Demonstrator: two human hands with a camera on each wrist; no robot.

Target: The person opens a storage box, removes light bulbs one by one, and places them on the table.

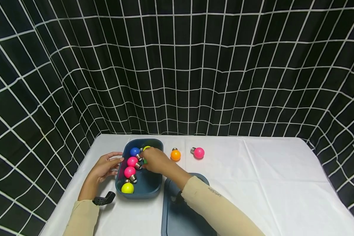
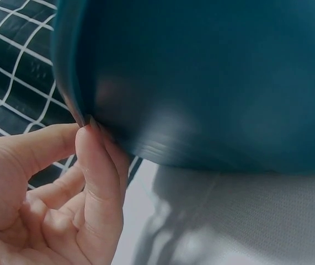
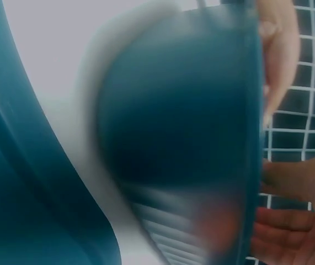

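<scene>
A dark blue-green plastic bin (image 1: 147,187) holds several coloured light bulbs: a blue bulb (image 1: 134,151), two pink bulbs (image 1: 129,172), a yellow bulb (image 1: 127,188) and another yellow one (image 1: 147,148), partly covered. At the bin's left wall, my left hand (image 1: 104,166) pinches the rim between thumb and fingers, as the left wrist view (image 2: 94,182) shows closely. Reaching in from the right, my right hand (image 1: 156,160) has its fingertips down inside the bin. Between its thumb and fingers shows a green bulb (image 1: 145,161), mostly hidden by the hand. The right wrist view is blurred.
Right of the bin, an orange bulb (image 1: 175,155) and a pink bulb (image 1: 199,153) lie on the white tablecloth (image 1: 268,177). A second blue-green container (image 1: 183,218) stands nearer, beneath my right forearm. Black cloth with a white grid (image 1: 194,82) hangs behind and at the sides.
</scene>
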